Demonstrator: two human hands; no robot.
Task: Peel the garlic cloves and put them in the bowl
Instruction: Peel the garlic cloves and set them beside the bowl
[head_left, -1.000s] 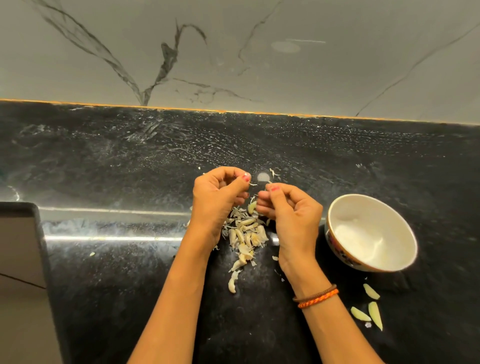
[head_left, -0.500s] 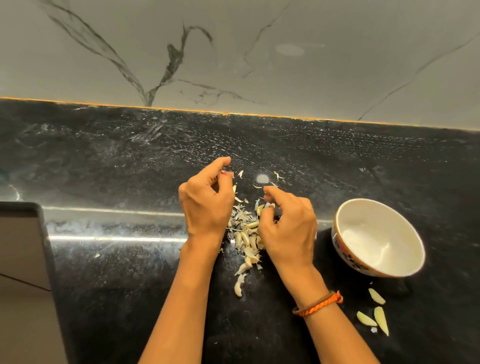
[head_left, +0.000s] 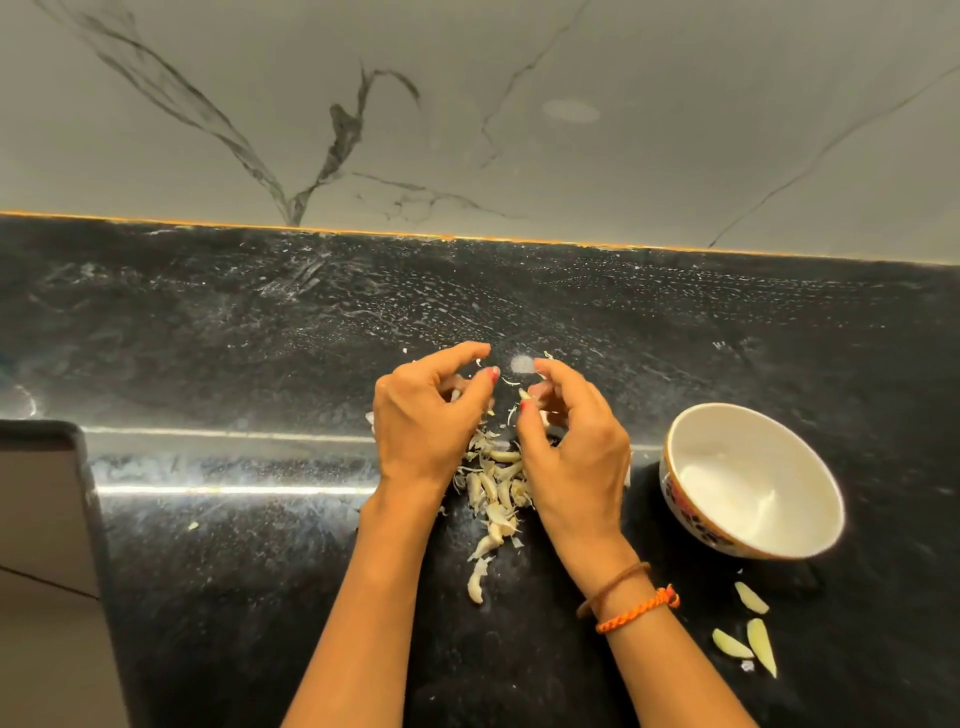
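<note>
A: Left to right. Dark tray edge (head_left: 85, 467) far left on the black counter (head_left: 234, 597), not in play.

B: Hands?

A: Left hand (head_left: 423, 421) hovers over the far end of the garlic pile (head_left: 493, 486), fingers curled, thumb and forefinger tips close together. Whether it pinches a clove or a bit of skin, I cannot tell; its own fingers hide it. Right hand (head_left: 574, 457) is just beside it, fingers curled, thumb and forefinger pinching a small pale scrap at the tips, likely skin or a clove tip.

B: Where's the garlic?

A: Pile sits on the counter between and under both hands, cloves and papery skins mixed. Three pale peeled-looking cloves (head_left: 748, 631) lie on the counter near the bowl, not in it. Bowl (head_left: 750, 480) is right of the right hand, tilted toward the camera, looks empty.

B: Step in hand?

A: Stripping skin off one piece, I'd judge. To do it well: hold the clove steady with one hand, pull skin from the root end with the other, drop skin away from the unpeeled pile so they don't mix.

B: Risk?

A: Bowl is tilted; drop cloves in gently. Those three loose ones need to go in too.
</note>
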